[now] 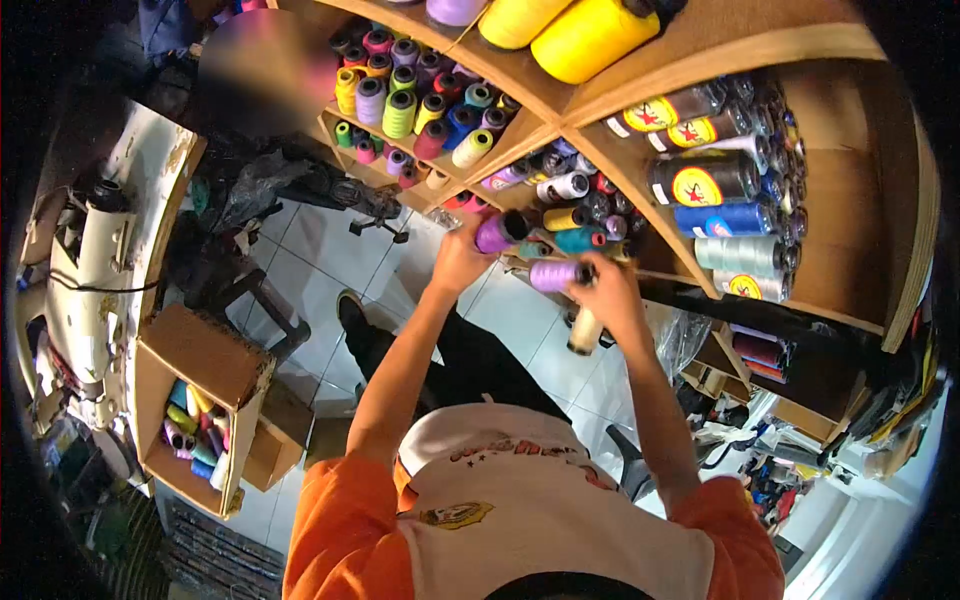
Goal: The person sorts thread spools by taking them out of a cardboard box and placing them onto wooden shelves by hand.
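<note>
In front of the shelf, my left hand (462, 260) is closed around a dark purple spool of thread (494, 233), tilted with its dark end facing up and right. My right hand (612, 300) grips a lilac spool of thread (553, 275), which lies almost level and points left. A cream spool (585, 332) hangs below the same hand, seemingly held in it too; the fingers around it are partly hidden. Just beyond both hands is a compartment with several spools, among them a teal one (578, 240).
The wooden shelf (700, 80) holds large yellow thread cones (595, 42), labelled spools (700, 184) and many coloured spools (399, 113). At left stand a sewing machine (100, 290) and a box (200, 345) of spools. A blurred person's head is at upper left.
</note>
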The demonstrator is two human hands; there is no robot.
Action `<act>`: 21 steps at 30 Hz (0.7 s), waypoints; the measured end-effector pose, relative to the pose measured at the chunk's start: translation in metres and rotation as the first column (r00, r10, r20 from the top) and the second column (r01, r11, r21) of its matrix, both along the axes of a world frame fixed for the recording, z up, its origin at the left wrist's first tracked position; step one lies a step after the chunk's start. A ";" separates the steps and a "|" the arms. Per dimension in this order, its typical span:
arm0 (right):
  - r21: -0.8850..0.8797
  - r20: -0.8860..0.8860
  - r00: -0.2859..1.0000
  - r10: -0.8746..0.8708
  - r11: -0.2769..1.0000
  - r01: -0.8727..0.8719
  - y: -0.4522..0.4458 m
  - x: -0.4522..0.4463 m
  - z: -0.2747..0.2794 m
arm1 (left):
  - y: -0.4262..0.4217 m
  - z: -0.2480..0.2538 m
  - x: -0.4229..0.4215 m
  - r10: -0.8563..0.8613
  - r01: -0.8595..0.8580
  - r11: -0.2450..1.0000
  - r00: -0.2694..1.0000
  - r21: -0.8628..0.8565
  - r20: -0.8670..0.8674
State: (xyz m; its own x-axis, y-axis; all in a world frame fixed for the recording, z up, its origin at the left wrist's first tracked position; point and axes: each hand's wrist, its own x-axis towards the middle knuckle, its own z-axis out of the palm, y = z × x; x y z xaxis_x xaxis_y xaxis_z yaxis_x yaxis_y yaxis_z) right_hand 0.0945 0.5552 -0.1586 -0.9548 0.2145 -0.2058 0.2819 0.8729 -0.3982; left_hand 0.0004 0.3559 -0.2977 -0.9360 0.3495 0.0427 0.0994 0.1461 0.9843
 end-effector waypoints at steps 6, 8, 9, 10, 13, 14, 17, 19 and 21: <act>0.020 0.183 0.981 -0.060 0.998 0.057 -0.002 0.059 -0.007 | 0.049 -0.034 -0.020 0.013 -0.011 1.000 0.956 0.008 -0.292; -0.027 0.186 0.980 -0.072 0.997 0.078 0.000 0.084 -0.023 | 0.057 -0.030 -0.026 0.018 0.001 0.998 0.962 0.068 -0.272; -0.042 0.257 0.963 -0.085 0.994 0.099 -0.003 0.087 -0.020 | 0.060 -0.034 -0.027 -0.016 0.028 0.998 0.981 0.063 -0.193; -0.055 0.327 0.940 -0.095 0.991 0.120 -0.006 0.087 -0.015 | 0.063 -0.035 -0.027 -0.004 0.017 0.998 0.980 0.065 -0.198; 0.009 0.390 0.916 -0.096 0.995 0.101 -0.011 0.084 -0.010 | 0.067 -0.040 -0.022 0.047 -0.035 0.997 0.980 0.065 -0.191; -0.011 0.383 0.920 -0.082 0.996 0.093 -0.008 0.084 -0.014 | 0.069 -0.042 -0.021 0.084 -0.068 0.995 0.970 0.077 -0.227; -0.078 0.354 0.933 -0.068 0.992 0.102 -0.008 0.077 -0.012 | 0.074 -0.046 -0.016 0.164 -0.147 0.986 0.943 0.079 -0.290; -0.061 0.251 0.968 -0.025 0.997 0.041 -0.001 0.078 -0.019 | 0.073 -0.043 -0.010 0.191 -0.192 0.981 0.939 0.027 -0.285; -0.064 0.161 0.987 0.029 0.998 -0.019 0.004 0.074 -0.022 | 0.072 -0.041 -0.007 0.180 -0.198 0.980 0.935 -0.027 -0.306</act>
